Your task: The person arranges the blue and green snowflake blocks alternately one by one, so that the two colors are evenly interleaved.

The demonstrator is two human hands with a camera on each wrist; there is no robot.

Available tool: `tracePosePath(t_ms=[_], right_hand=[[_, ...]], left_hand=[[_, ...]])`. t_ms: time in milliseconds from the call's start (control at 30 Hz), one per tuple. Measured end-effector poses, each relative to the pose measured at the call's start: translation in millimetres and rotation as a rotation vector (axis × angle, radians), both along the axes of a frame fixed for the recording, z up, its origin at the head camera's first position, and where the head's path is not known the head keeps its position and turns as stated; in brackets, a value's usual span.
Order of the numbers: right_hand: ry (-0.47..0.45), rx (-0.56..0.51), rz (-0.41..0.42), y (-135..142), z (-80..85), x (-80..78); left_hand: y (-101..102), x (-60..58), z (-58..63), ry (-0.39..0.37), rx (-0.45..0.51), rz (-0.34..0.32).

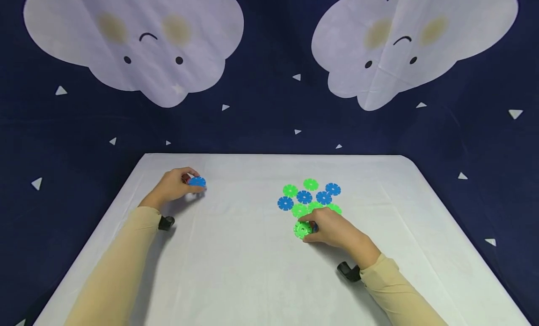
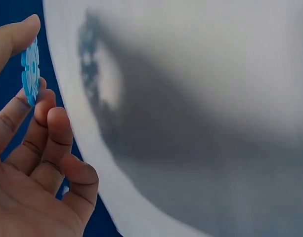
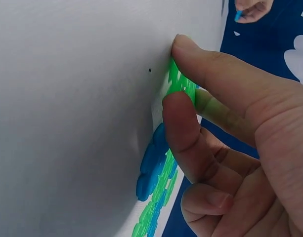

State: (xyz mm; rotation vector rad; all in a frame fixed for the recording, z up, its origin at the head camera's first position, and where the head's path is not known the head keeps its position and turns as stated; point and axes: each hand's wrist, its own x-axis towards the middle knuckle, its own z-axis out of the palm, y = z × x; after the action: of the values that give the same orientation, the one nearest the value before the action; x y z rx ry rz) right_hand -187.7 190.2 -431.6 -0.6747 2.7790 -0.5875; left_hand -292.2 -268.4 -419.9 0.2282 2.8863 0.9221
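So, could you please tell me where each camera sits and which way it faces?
Head: on the person's head, facing forward and down over the table; left sleeve, right sleeve, left grip and right grip show.
Left wrist: on that wrist, facing the left grip, its blue disc and the table; no other grip shows.
Right wrist: on that wrist, facing the right grip, its green disc and the table; the left grip shows near the top right.
Shared: head and right wrist both show both grips.
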Motion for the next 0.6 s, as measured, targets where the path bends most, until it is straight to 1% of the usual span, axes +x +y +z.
tracePosePath(t_ms=[100,200,300,400,600], right_hand=[[0.004,0.005,0.003,-2,1.5,-0.8],[0.007,-0.002,0.001,2,2.2,1.4],[0.007,-0.006,0.009,0,1.8,0.7],[-0.001,-0.006,0.004,0,1.2,0.2],[-0.001,-0.018,0.004,2,0.9,0.3]], left_hand=[[-22,-1.8,-4.1,-0.011,-0.013,0.034],[-32,-6.8,-8.9,-0.036,-0.030,0.050],[-43,-5.7,-15.0,-0.079,-0.032,0.070],[-46,-5.8,-18.8,-0.103,-0.028,0.075],[-43,-8.0,-19.7,-0.108,0.005,0.083]])
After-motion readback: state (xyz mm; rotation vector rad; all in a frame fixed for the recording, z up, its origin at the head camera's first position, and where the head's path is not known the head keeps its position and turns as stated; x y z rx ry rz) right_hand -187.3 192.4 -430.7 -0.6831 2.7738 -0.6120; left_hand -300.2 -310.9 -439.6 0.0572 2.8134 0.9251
